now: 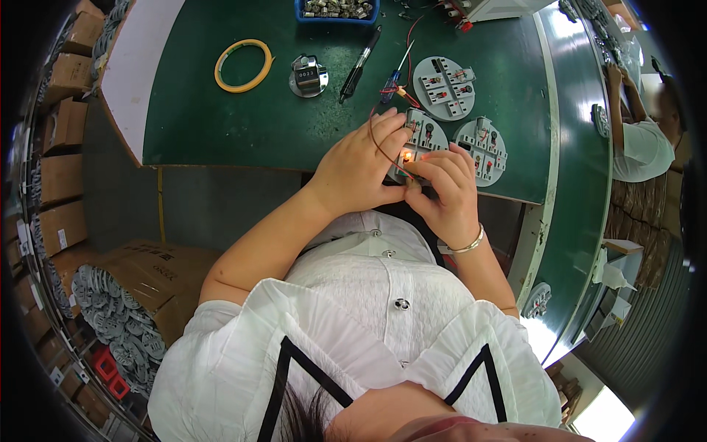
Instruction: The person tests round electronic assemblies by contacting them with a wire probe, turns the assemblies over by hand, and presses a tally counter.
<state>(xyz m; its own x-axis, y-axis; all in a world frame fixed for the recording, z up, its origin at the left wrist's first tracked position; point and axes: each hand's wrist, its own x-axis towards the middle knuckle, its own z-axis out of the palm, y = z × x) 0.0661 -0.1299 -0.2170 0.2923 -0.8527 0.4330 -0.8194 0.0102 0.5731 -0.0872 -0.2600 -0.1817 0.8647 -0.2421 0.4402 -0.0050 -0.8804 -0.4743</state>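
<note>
At the table's near edge lies a grey round plate with small electrical parts (pixel 431 132), and a small orange light glows on it. My left hand (pixel 361 166) holds the plate's left side, its fingers bent over the rim and its thumb at the near edge. My right hand (pixel 448 188) is closed at the plate's near side, with thumb and forefinger pinching the end of a thin red wire (pixel 380 147). The wire arches past my left fingers. The fingers partly hide the plate's near part. Two similar grey plates lie close by, one beyond (pixel 444 88) and one at the right (pixel 482 151).
On the green table (pixel 221 132) are a yellow tape roll (pixel 244 66), a metal tally counter (pixel 308 76), a black pen (pixel 361 64), a blue-handled screwdriver (pixel 392 82) and a blue bin of small metal parts (pixel 337 20). A boxed instrument (pixel 493 9) stands at the back. Another person (pixel 644 147) sits at the right.
</note>
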